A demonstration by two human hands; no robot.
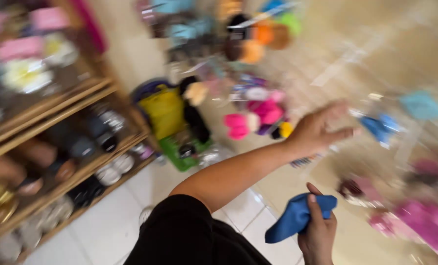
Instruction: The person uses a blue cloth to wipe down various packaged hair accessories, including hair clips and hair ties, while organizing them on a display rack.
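Two hands, left hand (322, 128) released over packets, right hand (318, 234) grasping blue cloth (295, 216), shelf (57, 127) left

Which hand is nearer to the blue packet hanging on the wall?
The left hand: its fingers reach out right beside the blue packet. The right hand is lower down, apart from it, holding a blue cloth.

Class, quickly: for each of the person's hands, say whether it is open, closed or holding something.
Left hand: open, fingers stretched toward the blue packet, holding nothing.
Right hand: closed on a blue cloth.
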